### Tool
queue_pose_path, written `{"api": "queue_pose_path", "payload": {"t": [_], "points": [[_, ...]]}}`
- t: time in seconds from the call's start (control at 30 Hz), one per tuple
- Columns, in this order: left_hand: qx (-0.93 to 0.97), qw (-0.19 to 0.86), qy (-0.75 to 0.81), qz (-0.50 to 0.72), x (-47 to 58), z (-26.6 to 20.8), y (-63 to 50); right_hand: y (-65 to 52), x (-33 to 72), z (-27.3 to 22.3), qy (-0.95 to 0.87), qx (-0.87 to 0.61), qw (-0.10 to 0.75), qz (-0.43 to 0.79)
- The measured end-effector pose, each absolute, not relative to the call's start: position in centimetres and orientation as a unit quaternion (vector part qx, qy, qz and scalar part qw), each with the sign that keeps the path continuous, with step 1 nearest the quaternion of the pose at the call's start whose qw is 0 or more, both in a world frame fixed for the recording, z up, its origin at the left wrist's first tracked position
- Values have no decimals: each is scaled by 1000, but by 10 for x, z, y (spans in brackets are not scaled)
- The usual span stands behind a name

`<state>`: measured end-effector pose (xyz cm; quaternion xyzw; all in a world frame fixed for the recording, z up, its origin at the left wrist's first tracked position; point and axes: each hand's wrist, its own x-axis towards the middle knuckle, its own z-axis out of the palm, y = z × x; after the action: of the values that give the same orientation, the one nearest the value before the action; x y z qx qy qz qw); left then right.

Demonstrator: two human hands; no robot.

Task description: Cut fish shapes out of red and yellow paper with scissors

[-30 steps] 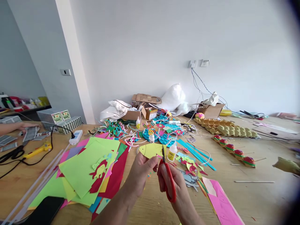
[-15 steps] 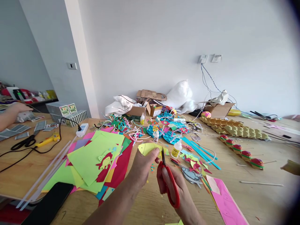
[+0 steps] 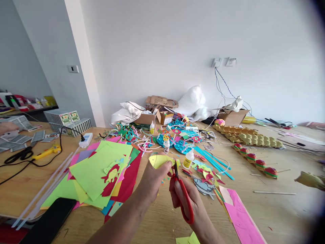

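Left hand (image 3: 154, 179) pinches the yellow paper fish (image 3: 160, 160); right hand (image 3: 186, 200) clamps the red scissors (image 3: 183, 193), blades at its edge. A tilted blade could nick the fish.

Both forearms are bare to the frame's edge, with no sleeves, rings or watch showing.

One camera sits on the person's head, looking forward and slightly down across the desk (image 3: 254, 217) toward the white wall (image 3: 165, 47) at the far edge. The near edge falls just under the lens, so the left hand (image 3: 153, 179) and right hand (image 3: 189, 201) appear close, low in the middle. The desk's left edge and far right end reach the sides of the view.
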<state>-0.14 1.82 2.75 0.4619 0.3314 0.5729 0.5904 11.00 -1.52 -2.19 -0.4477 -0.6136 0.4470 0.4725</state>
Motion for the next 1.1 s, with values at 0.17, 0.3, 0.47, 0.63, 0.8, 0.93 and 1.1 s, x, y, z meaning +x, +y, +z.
{"api": "queue_pose_path", "payload": {"t": [0.17, 0.3, 0.47, 0.63, 0.8, 0.93, 1.1], "points": [[450, 598, 340, 570, -2, 30, 17, -17, 111, -26, -602, -455, 483, 444], [484, 594, 325, 554, -5, 30, 19, -19, 111, -23, -603, -467, 466, 449], [512, 586, 315, 543, -9, 27, 24, -21, 112, -13, -607, -475, 439, 462], [532, 589, 301, 529, -12, 28, 25, -24, 115, -9, -605, -484, 425, 468], [544, 580, 317, 518, -14, 28, 25, -25, 118, -8, -602, -490, 411, 478], [563, 569, 329, 501, -15, 29, 26, -26, 122, -9, -613, -481, 399, 483], [579, 565, 326, 489, -16, 31, 26, -25, 125, -9, -638, -457, 397, 476]]}}
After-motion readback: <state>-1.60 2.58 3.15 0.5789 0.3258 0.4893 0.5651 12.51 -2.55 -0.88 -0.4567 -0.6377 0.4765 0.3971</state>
